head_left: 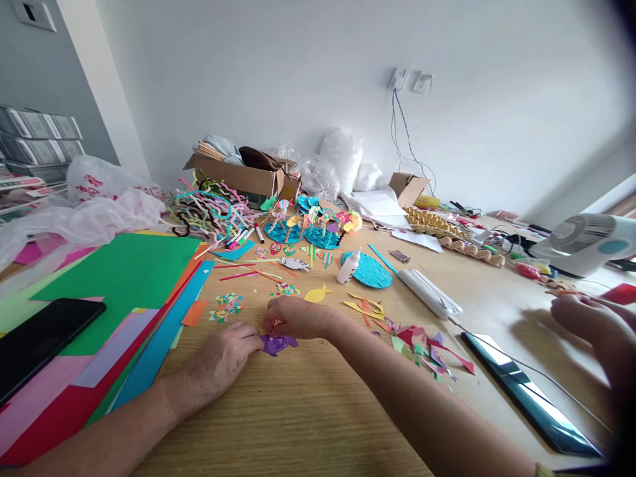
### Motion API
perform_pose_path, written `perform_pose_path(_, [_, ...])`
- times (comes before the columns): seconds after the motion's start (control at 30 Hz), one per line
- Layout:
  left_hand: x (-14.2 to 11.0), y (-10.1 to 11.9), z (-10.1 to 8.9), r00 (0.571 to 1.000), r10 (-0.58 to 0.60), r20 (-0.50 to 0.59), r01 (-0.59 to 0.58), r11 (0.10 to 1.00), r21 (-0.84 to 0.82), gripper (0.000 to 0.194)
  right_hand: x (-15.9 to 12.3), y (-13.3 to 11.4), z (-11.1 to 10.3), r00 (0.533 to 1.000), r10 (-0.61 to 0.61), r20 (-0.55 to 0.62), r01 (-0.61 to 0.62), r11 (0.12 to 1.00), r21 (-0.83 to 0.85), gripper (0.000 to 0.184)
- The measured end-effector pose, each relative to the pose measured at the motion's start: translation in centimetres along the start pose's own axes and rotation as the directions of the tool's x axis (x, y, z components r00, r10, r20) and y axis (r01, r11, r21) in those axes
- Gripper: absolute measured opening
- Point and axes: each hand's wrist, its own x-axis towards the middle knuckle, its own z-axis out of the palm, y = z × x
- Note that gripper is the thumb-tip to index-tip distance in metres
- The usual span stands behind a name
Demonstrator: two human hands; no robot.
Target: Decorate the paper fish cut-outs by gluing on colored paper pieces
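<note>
On the wooden table in front of me lies a purple paper cutout [278, 344] with a spiral pattern. My left hand [227, 354] pinches its left edge. Just above it, the bent fingers of my right hand [297, 318] are drawn together over the cutout's upper side; what sits between them is too small to make out. A yellow paper fish [318, 293] rests behind my right hand. Small colored paper bits [227, 307] are heaped beyond my left hand. A white glue bottle [348, 266] stands beside a round blue disc [373, 270].
Colored paper sheets [124, 278] and a black phone [44, 338] lie left. Paper scraps [422, 348], a power strip [428, 291] and another phone [529, 391] lie right. Pipe cleaners [213, 209] and a cardboard box [238, 177] are behind. Another person's hand [591, 318] is at far right.
</note>
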Motion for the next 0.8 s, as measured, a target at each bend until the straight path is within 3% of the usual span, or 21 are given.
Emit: perform_pose_path(0.8, [0.11, 0.16, -0.17, 1.000, 0.023, -0.017, -0.023, 1.000, 0.007, 0.037, -0.05, -0.49, -0.43, 0.997, 0.036, 0.073, -0.030, 0.997, -0.077, 0.018])
